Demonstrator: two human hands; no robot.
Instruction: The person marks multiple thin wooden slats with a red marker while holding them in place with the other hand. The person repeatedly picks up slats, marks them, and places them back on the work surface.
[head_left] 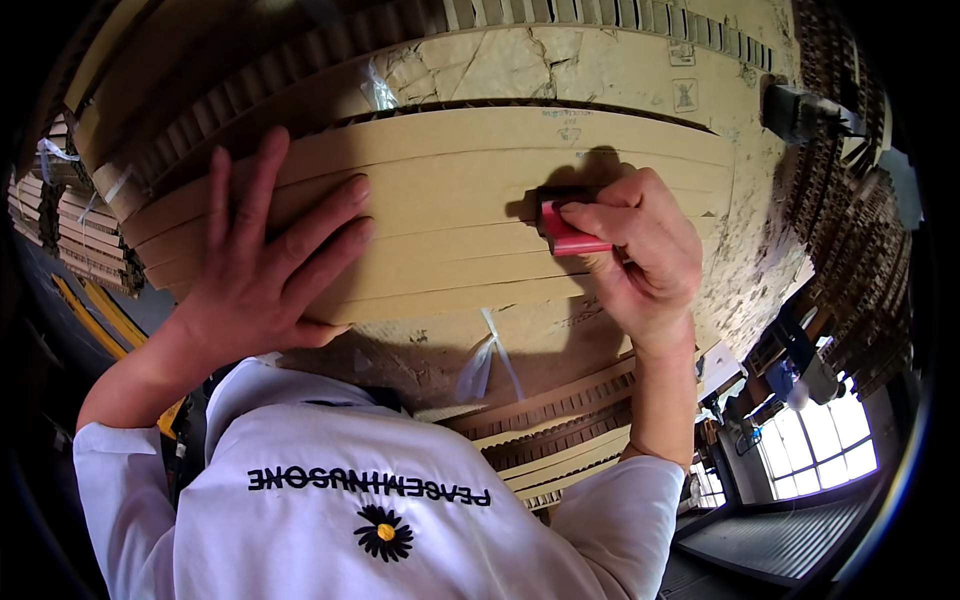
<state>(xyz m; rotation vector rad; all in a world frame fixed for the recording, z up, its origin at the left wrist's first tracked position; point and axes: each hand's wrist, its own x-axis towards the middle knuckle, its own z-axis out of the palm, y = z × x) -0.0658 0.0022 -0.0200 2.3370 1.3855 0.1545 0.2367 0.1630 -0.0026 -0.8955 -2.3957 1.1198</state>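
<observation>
Long tan cardboard strips (pixel 440 215) lie side by side in front of me. My left hand (pixel 265 255) rests flat on their left part, fingers spread, holding nothing. Toward their right part, my right hand (pixel 645 245) grips a small red block with a dark edge that looks like a hand stamp (pixel 570 230). Its underside is hidden, so I cannot tell if it touches the cardboard. A faint printed mark (pixel 570 132) shows on the far strip.
Under the strips is a worn cardboard surface (pixel 740 260) with a white plastic tie (pixel 485 360). A dark box-like object (pixel 795 108) sits at the far right. Slotted cardboard pieces (pixel 620 15) run along the far side. Stacked cardboard (pixel 90 235) stands at left, beside yellow bars (pixel 105 310).
</observation>
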